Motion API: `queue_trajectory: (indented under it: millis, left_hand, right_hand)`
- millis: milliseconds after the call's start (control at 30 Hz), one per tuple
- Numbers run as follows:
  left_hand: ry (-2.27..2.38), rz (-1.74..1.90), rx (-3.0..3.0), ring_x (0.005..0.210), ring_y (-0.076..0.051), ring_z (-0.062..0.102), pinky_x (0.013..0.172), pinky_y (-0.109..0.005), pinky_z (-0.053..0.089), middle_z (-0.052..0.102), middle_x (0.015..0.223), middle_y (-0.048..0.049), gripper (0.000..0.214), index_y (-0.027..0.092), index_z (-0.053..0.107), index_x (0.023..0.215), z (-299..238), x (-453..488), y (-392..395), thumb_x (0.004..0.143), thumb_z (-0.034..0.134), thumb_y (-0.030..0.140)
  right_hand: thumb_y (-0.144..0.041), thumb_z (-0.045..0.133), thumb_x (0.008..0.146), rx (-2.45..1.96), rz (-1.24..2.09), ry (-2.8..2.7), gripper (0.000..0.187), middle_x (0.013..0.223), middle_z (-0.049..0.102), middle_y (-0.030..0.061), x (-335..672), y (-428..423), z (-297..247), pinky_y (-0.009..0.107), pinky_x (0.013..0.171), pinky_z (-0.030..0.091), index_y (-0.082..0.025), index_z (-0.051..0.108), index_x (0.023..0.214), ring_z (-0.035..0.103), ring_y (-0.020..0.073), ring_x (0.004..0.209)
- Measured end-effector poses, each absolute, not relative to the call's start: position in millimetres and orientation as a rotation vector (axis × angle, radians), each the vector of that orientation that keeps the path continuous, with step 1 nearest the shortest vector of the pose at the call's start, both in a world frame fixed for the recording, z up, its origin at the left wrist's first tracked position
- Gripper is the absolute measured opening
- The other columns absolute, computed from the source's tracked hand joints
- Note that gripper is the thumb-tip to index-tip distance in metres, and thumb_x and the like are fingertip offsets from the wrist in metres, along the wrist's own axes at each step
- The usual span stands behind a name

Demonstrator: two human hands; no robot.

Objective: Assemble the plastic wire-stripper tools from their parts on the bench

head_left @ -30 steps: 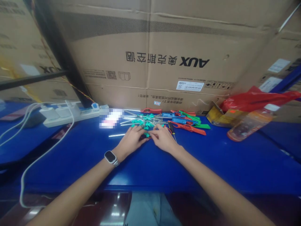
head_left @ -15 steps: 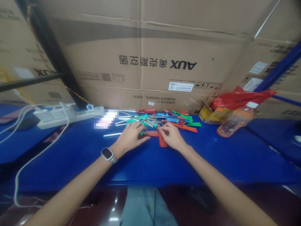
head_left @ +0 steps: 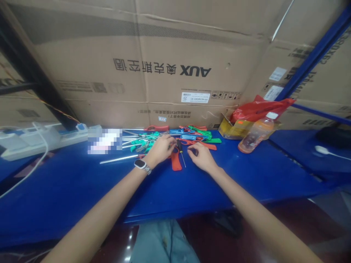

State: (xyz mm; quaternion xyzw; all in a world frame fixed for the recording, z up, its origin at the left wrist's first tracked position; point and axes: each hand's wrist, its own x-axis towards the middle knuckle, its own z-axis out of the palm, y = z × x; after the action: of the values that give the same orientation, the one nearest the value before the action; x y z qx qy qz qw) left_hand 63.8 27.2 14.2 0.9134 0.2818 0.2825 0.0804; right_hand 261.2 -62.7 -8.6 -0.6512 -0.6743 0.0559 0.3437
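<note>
My left hand [head_left: 160, 149], with a watch [head_left: 142, 165] on its wrist, lies curled at the front of a pile of tools. Its fingertips meet the top of a red handle [head_left: 176, 163] and the black handle of a small screwdriver [head_left: 179, 145]; which one they grip is unclear. The screwdriver's thin shaft points toward me. My right hand [head_left: 200, 157] rests on the blue table [head_left: 246, 175] just right of that shaft, fingers loosely bent and nothing seen in them. Behind both hands lies the pile of red, blue and green handled tools [head_left: 193, 133].
Long metal rods [head_left: 117, 159] lie left of the pile. An orange drink bottle [head_left: 255, 134], a yellow pack and a red bag [head_left: 257, 109] sit at the right. A white power strip [head_left: 33, 138] with cables is at the left. Big cardboard boxes [head_left: 153, 69] wall the back.
The view has swung right. The red handle has left my right hand and lies on the table between my hands. The black screwdriver now shows beside my left fingertips.
</note>
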Motion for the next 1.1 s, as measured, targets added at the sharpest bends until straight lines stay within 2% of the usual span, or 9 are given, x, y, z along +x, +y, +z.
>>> queue_trajectory:
  millis: [167,300,500,567,667,767,867,1000,1100]
  left_hand:
    - [0.868,0.864,2.656,0.093,-0.023,0.06,0.085,-0.039,0.049,0.064,0.094,-0.0065,0.015,0.019,0.064,0.092,5.5,32.7,24.8,0.095,0.05,0.024]
    - [0.885,0.899,2.562,0.093,-0.023,0.061,0.086,-0.039,0.049,0.065,0.096,-0.0066,0.019,0.019,0.065,0.092,2.9,14.8,28.1,0.096,0.049,0.028]
    - [0.966,0.999,2.502,0.095,-0.024,0.061,0.086,-0.038,0.048,0.068,0.097,-0.0071,0.021,0.018,0.067,0.091,10.6,9.6,29.8,0.095,0.051,0.03]
    - [0.994,1.037,2.457,0.09,-0.022,0.061,0.082,-0.035,0.047,0.069,0.092,-0.0061,0.023,0.018,0.068,0.087,15.0,10.7,26.7,0.094,0.052,0.033]
    - [1.022,1.1,2.18,0.072,-0.018,0.059,0.068,-0.03,0.045,0.067,0.076,-0.0033,0.038,0.017,0.066,0.078,22.9,11.8,20.2,0.094,0.052,0.048]
    - [0.916,1.077,1.772,0.051,-0.011,0.049,0.052,-0.024,0.038,0.057,0.058,0.0018,0.045,0.016,0.065,0.081,29.9,7.5,16.0,0.09,0.056,0.059]
    - [0.775,1.093,1.526,0.043,-0.008,0.039,0.045,-0.021,0.032,0.048,0.05,0.0067,0.042,0.016,0.064,0.088,32.2,-4.1,16.5,0.082,0.068,0.057]
    - [0.689,1.174,1.466,0.054,-0.009,0.055,0.057,-0.021,0.045,0.062,0.062,0.0014,0.04,0.014,0.063,0.088,30.1,-21.6,20.8,0.076,0.076,0.051]
    - [0.66,1.196,1.471,0.062,-0.012,0.061,0.064,-0.024,0.049,0.067,0.069,-0.0007,0.04,0.015,0.063,0.093,29.8,-31.5,25.3,0.078,0.076,0.049]
  right_hand:
    - [-0.045,0.069,0.083,-1.813,0.042,-1.845,0.026,0.09,0.06,0.0064,225.9,-72.2,-2.3,0.038,0.083,0.041,-0.02,0.065,0.076,0.059,0.0233,0.089]
    - [-0.038,0.07,0.081,-1.994,0.142,-1.816,0.021,0.091,0.063,0.0095,205.5,-62.9,1.6,0.038,0.081,0.038,-0.019,0.066,0.071,0.06,0.025,0.09]
    - [-0.03,0.063,0.084,-1.991,0.229,-1.619,0.019,0.084,0.068,0.0057,200.7,-56.4,4.3,0.035,0.078,0.038,-0.02,0.065,0.067,0.062,0.0209,0.081]
    - [-0.031,0.063,0.084,-1.931,0.226,-1.554,0.019,0.084,0.068,0.0049,198.5,-59.8,7.9,0.033,0.076,0.04,-0.02,0.064,0.069,0.062,0.0195,0.078]
    - [-0.032,0.058,0.086,-1.748,0.251,-1.539,0.018,0.077,0.065,0.0022,190.7,-64.6,13.8,0.029,0.067,0.04,-0.021,0.059,0.073,0.059,0.0166,0.069]
    - [-0.035,0.052,0.09,-1.508,0.399,-1.658,0.017,0.069,0.061,-0.0013,179.2,-63.9,16.8,0.026,0.06,0.04,-0.022,0.053,0.078,0.056,0.0147,0.06]
    - [-0.038,0.054,0.09,-1.267,0.575,-1.65,0.018,0.072,0.063,-0.0015,166.9,-55.2,17.7,0.026,0.061,0.044,-0.023,0.049,0.082,0.06,0.0149,0.063]
    - [-0.049,0.068,0.081,-1.041,1.057,-1.427,0.032,0.075,0.067,-0.0011,152.6,-37.3,24.3,0.03,0.065,0.05,-0.024,0.051,0.09,0.065,0.0168,0.064]
    - [-0.054,0.072,0.078,-0.925,1.353,-1.38,0.038,0.078,0.069,-0.0007,147.0,-24.4,32.4,0.029,0.066,0.05,-0.022,0.058,0.094,0.062,0.0131,0.06]
